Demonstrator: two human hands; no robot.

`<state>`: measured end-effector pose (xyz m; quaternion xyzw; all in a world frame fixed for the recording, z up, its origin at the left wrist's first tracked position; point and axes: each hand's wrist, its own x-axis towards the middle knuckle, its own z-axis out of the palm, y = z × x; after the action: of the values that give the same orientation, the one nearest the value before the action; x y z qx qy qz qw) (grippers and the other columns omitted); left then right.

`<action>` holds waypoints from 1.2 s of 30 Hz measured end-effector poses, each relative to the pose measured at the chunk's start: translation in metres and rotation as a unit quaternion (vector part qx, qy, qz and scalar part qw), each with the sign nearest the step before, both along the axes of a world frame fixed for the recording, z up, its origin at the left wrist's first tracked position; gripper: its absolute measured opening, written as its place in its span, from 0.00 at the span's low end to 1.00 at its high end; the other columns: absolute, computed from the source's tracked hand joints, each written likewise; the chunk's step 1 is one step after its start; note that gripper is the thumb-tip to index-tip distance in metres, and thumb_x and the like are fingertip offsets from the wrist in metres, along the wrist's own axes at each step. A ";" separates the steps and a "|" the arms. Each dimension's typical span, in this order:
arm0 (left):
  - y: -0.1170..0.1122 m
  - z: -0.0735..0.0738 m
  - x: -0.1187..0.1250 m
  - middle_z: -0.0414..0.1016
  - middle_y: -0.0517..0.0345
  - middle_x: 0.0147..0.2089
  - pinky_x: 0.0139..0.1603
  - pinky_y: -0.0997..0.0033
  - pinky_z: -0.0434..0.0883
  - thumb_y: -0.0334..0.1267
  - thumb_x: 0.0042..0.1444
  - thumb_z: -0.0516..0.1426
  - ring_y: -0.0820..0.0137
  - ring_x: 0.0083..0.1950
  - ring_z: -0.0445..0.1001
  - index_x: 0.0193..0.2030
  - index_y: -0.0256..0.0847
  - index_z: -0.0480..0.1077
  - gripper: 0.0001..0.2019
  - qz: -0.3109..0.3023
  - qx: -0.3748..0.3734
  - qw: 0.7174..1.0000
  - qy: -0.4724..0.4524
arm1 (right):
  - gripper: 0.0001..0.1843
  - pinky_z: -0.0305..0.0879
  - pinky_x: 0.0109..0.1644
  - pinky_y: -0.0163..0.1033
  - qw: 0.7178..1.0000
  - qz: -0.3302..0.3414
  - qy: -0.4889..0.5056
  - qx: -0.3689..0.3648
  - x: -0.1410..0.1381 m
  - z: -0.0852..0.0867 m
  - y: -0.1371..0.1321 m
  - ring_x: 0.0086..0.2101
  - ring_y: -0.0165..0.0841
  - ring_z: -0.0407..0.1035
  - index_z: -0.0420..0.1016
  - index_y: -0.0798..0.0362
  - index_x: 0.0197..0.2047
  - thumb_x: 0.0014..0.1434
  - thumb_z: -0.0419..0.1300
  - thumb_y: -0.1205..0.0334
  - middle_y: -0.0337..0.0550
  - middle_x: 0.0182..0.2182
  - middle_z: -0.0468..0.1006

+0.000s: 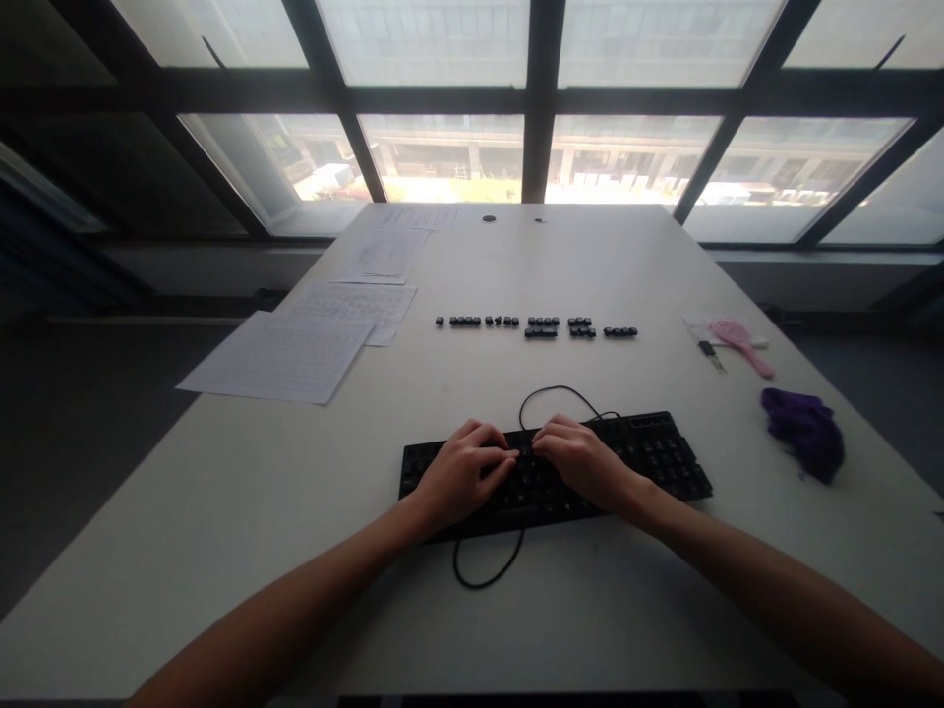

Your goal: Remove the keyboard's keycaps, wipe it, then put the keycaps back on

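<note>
A black keyboard (508, 516) lies slightly slanted on the white table, its cable looping out behind and in front. Over its left-middle keys is my left hand (463, 472), fingers bent and thumb close to the index fingertip. My right hand (582, 460) rests on the upper middle keys with its fingers curled together, a small gap from the left. Whatever is between the fingertips is too small to make out. Beyond the keyboard, small black keycaps (465, 322) stand in short groups, with a second row of keycaps (541, 333) nearer on the right side.
Papers (280, 359) cover the table's left edge. To the right are a pink hairbrush (737, 342), a key (712, 356) and a crumpled purple cloth (803, 433). A round cable hole (489, 219) is at the far edge, before large windows.
</note>
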<state>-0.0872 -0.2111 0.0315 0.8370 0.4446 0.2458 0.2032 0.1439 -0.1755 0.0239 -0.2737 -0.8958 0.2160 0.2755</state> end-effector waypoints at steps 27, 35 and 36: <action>0.002 -0.001 0.000 0.76 0.54 0.44 0.53 0.59 0.69 0.38 0.66 0.56 0.63 0.48 0.69 0.40 0.46 0.80 0.10 -0.001 -0.003 1.000 -0.004 | 0.10 0.71 0.47 0.44 1.000 -0.011 -0.017 0.005 0.004 0.001 -0.001 0.43 0.38 0.69 0.77 0.54 0.35 0.66 0.57 0.70 0.49 0.42 0.78; 0.013 0.008 0.001 0.76 0.55 0.42 0.52 0.60 0.70 0.42 0.64 0.57 0.63 0.48 0.71 0.35 0.45 0.80 0.11 0.002 -0.029 1.000 0.000 | 0.04 0.68 0.49 0.46 0.999 -0.030 -0.027 -0.023 0.015 0.014 0.009 0.44 0.38 0.68 0.78 0.52 0.35 0.63 0.63 0.63 0.47 0.42 0.77; 0.022 0.011 0.001 0.76 0.55 0.42 0.51 0.61 0.71 0.42 0.63 0.58 0.64 0.47 0.72 0.36 0.45 0.80 0.09 -0.002 -0.033 0.999 -0.003 | 0.04 0.68 0.49 0.45 0.999 -0.039 -0.004 -0.032 0.016 0.014 0.021 0.43 0.37 0.69 0.78 0.52 0.36 0.63 0.63 0.64 0.46 0.41 0.77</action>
<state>-0.0861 -0.1893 0.0429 0.8299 0.4501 0.2335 0.2328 0.1600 -0.1545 0.0378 -0.3179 -0.8783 0.2325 0.2710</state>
